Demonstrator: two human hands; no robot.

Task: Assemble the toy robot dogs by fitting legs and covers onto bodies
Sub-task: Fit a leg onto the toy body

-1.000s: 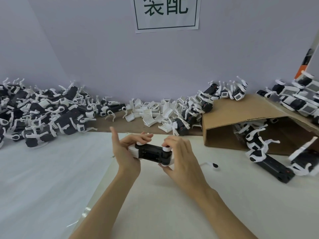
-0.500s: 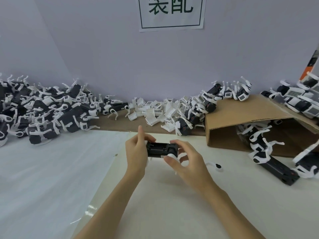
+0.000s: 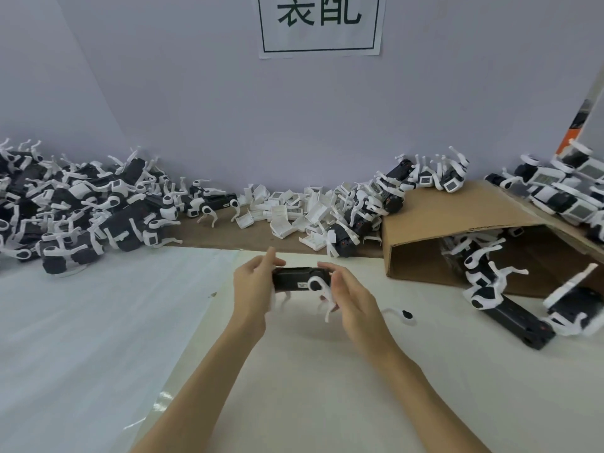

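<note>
I hold a black toy dog body (image 3: 294, 278) above the table, between both hands. White legs hang from it, one with a round joint (image 3: 318, 287) on the near side. My left hand (image 3: 253, 286) grips the body's left end, fingers curled over its top. My right hand (image 3: 351, 297) holds the right end, thumb near the white leg. A loose white leg (image 3: 400, 314) lies on the table just right of my right hand. White covers (image 3: 294, 214) are heaped against the back wall.
A big pile of assembled dogs (image 3: 81, 207) fills the back left. A tipped cardboard box (image 3: 457, 230) at the right spills bodies with legs (image 3: 510, 308) onto the table. More dogs (image 3: 562, 188) lie on top of it. A white foam sheet (image 3: 98, 322) covers the left.
The body has been turned in my hands, so a white leg with its round joint now faces me and the legs hang downward. Both hands have stayed at about the same spot.
</note>
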